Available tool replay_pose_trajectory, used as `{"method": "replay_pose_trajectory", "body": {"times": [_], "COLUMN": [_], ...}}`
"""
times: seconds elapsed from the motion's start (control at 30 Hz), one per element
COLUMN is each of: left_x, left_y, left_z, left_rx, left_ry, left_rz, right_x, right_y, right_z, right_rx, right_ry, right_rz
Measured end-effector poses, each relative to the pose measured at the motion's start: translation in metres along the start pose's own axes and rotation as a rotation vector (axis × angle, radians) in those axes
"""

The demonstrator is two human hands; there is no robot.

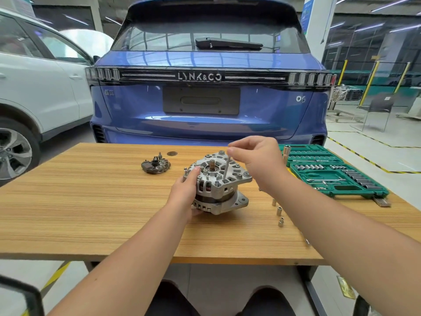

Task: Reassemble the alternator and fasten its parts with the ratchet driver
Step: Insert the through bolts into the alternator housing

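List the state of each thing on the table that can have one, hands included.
alternator: upright on the table, rear cover part off
long bolt: partly inserted in the housing, tilted
rectifier part: detached, lying apart
socket case: open
loose sockets: standing out of the case
left hand: holds the alternator's side
right hand: pinches the bolt's top

- The alternator (pixel 218 185) is sitting mid-table, with both hands around it.
- Three small sockets (pixel 279 212) are standing just right of it (easy to bump).
- The green tool case (pixel 335 172) is blocking the right side.
- A dark part (pixel 156 165) is lying back left.
- Bare table (pixel 79 201) is stretching wide on the left.
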State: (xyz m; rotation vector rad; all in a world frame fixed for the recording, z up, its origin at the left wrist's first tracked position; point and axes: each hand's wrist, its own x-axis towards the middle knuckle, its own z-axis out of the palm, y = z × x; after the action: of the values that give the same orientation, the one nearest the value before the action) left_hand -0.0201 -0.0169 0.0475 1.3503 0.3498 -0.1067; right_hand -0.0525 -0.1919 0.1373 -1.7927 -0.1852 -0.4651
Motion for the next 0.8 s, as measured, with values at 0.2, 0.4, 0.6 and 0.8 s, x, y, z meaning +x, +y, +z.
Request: {"method": "replay_pose_trajectory", "body": {"times": [0.2, 0.4, 0.6, 0.8], "left_x": [-0.001, -0.001, -0.003, -0.003], "left_y": [0.001, 0.0, 0.0, 0.0], "left_z": [-0.001, 0.0, 0.0, 0.001], "left_rx": [0.008, 0.001, 0.005, 0.005], "left_ry": [-0.019, -0.019, -0.009, -0.007], "left_rz": [-0.002, -0.002, -0.001, 0.0], "right_x": [-0.007, -0.007, -0.006, -0.006], "right_y": [0.009, 0.008, 0.007, 0.006], "right_z": [0.023, 0.019, 0.011, 0.008], "right_rx": [-0.137, -0.196, -0.287, -0.4], "right_ry": [-0.096, -0.11, -0.13, -0.231], "right_rz": [-0.036, -0.076, -0.141, -0.174]}}
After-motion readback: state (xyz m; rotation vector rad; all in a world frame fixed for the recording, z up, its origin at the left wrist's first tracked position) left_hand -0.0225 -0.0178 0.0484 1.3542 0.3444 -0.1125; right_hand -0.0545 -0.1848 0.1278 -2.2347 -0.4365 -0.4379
